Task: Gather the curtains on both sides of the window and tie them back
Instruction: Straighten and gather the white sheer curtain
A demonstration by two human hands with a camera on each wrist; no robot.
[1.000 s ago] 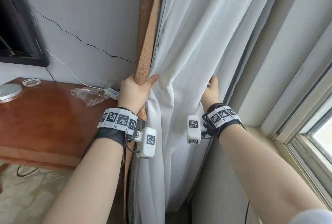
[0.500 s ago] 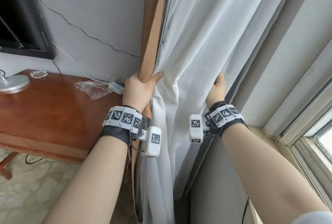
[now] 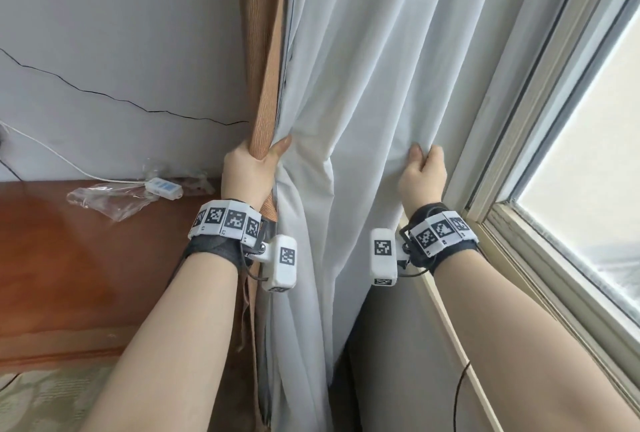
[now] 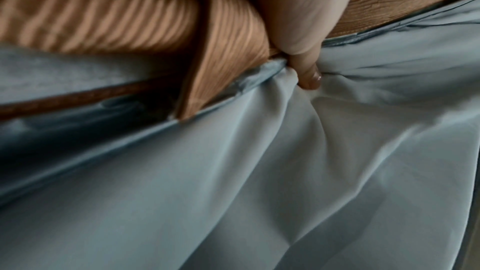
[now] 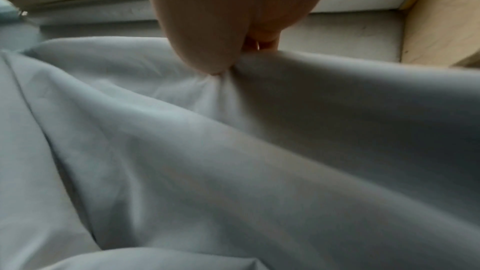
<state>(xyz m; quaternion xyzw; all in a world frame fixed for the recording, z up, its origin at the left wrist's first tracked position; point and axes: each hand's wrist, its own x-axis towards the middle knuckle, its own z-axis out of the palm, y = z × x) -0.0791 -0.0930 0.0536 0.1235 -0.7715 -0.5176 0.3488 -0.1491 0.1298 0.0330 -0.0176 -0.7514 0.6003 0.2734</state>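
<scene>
desk (image 3: 69, 275) left of curtain (image 3: 346, 85), window (image 3: 588, 154) right

left hand (image 3: 247, 173) grips brown curtain (image 3: 268, 85) edge | right hand (image 3: 422, 177) pinches white curtain (image 3: 363, 102) fold

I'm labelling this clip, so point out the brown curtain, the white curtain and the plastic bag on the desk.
brown curtain (image 3: 268, 85), head view, on its hanging strip above the left hand.
white curtain (image 3: 363, 85), head view, on its middle folds.
plastic bag (image 3: 104, 199), head view, on its crumpled middle.
</scene>
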